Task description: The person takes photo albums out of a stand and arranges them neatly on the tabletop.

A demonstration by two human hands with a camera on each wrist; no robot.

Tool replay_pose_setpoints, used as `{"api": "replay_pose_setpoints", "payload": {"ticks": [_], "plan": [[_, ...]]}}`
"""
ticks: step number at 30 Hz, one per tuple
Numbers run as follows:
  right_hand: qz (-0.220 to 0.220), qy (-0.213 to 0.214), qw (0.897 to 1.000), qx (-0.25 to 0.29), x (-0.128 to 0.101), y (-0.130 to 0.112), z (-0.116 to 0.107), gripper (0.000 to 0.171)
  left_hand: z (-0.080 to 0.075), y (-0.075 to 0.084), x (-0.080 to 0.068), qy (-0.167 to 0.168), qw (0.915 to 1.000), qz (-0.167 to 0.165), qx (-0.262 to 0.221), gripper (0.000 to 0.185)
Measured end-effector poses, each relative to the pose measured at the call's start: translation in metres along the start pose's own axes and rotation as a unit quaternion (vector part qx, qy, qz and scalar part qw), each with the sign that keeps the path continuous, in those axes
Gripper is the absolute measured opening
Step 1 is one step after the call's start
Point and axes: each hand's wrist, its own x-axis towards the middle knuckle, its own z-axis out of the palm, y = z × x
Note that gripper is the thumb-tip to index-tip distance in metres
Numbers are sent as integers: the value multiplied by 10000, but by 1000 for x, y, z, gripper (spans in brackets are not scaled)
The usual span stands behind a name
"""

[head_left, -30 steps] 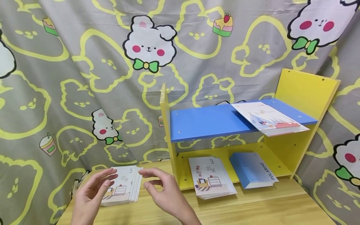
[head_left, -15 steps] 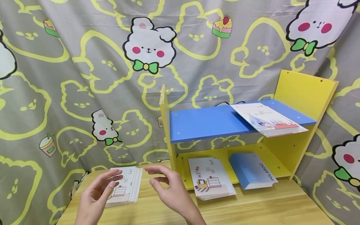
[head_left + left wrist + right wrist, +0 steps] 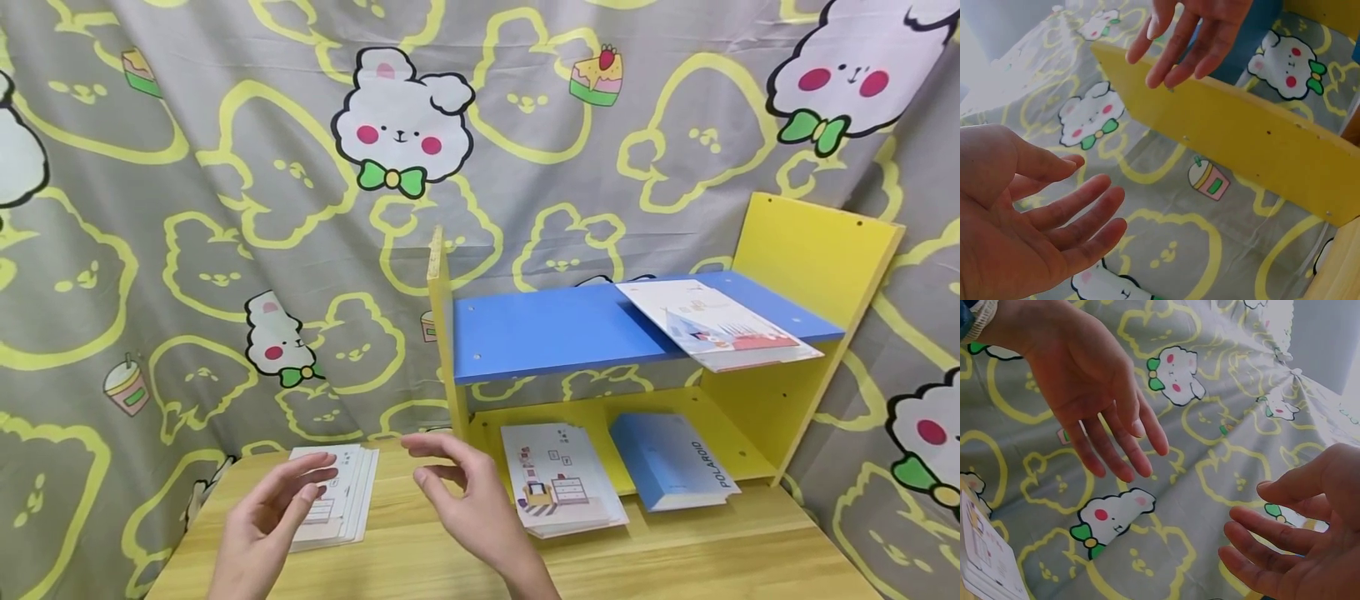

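A grey curtain [image 3: 225, 208] printed with yellow bear outlines and white bunnies hangs behind a pale wooden table [image 3: 675, 558], and on the table's right half stands a small yellow shelf [image 3: 813, 250] with one blue board [image 3: 555, 329] across it. Compared with a second ago, both hands have drifted a little to the right and upward over the tabletop, while the stack of cards [image 3: 337, 496] beneath them lies where it was, flat on the left part of the table; nothing has been picked up, so the work on that stack looks, by my reading, not yet begun. The left hand [image 3: 273, 517] hovers over the near edge of the stack with fingers loosely spread and slightly bent, holding nothing; the right hand [image 3: 465, 508] floats just to the right of the stack, palm turned inward, fingers relaxed and apart, also empty. The wrist views confirm it: the left hand [image 3: 1029, 212] and right hand [image 3: 1297, 540] both show bare open palms facing one another. Counted: two hands, one stack on the open table, one second card stack [image 3: 558, 479] and one blue Polaroid box [image 3: 671, 458] on the shelf's bottom level, and one booklet [image 3: 716, 325] lying on the blue board, overhanging its front edge.
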Motion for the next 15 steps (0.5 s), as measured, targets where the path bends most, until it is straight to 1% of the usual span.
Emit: {"api": "replay_pose_setpoints", "payload": {"ticks": [4,9,15], "plan": [[28,89,10000,-7,0,-2,-6,34,6,2,0,-90,9999,-43,-100,31],[96,215,9996,-135,-1,-5,-12,34,14,4,0,-57,9999,-44,-132,30],[57,286,9994,-176,-1,-8,-15,34,21,8,1,-76,9999,-85,-129,29]]}}
